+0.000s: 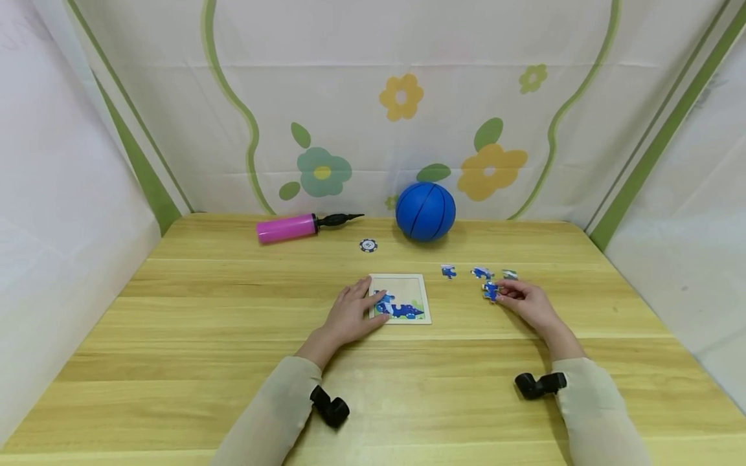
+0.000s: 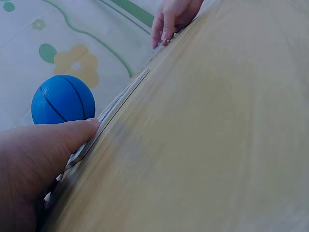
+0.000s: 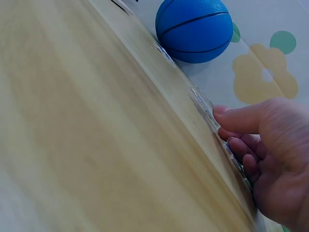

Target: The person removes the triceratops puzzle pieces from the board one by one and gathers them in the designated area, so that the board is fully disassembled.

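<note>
A square puzzle tray (image 1: 402,277) with a pale rim lies on the table, several blue and green pieces fitted along its lower part. My left hand (image 1: 352,310) rests on the tray's left side, fingers spread and straight, thumb over the lower pieces. To the right, my right hand (image 1: 527,304) pinches a blue puzzle piece (image 1: 491,291) between thumb and fingers, close over the table. Around it lie loose pieces: one blue and white puzzle piece (image 1: 448,272), another blue puzzle piece (image 1: 482,272), and a greyish-green puzzle piece (image 1: 509,274) just beyond the fingers.
At the back stands a blue ball (image 1: 425,211) with black lines, near the flowered curtain (image 1: 326,97). Left of it are a round poker chip (image 1: 368,245) and a pink hand pump (image 1: 287,228) with a black nozzle. Wooden table (image 1: 175,362) extends toward both sleeves.
</note>
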A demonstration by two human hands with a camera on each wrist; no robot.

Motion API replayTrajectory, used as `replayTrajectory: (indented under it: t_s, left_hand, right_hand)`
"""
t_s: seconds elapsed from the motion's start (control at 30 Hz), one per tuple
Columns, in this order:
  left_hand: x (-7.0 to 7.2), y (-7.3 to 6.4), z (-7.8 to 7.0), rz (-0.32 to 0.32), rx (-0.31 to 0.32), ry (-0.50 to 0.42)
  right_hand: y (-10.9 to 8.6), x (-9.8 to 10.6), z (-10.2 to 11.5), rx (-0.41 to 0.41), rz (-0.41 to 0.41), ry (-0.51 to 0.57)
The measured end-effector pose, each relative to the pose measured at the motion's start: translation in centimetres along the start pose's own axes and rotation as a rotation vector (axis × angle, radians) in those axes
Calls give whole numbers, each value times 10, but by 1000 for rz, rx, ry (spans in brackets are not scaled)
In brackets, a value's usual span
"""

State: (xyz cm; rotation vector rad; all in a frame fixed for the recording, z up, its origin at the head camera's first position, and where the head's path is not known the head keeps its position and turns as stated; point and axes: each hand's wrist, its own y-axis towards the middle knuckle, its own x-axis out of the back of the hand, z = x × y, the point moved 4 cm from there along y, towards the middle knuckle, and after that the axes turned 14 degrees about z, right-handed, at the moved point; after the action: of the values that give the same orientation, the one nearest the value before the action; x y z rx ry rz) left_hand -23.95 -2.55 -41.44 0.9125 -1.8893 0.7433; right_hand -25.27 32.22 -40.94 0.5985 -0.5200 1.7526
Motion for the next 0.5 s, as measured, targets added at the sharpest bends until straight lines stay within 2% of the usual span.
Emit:
replayTrajectory:
  t_s: [0.5]
  left_hand:
    - [0, 1, 1, -3, -9, 1]
  right_hand:
    - [2, -3, -1, -23, 17, -79]
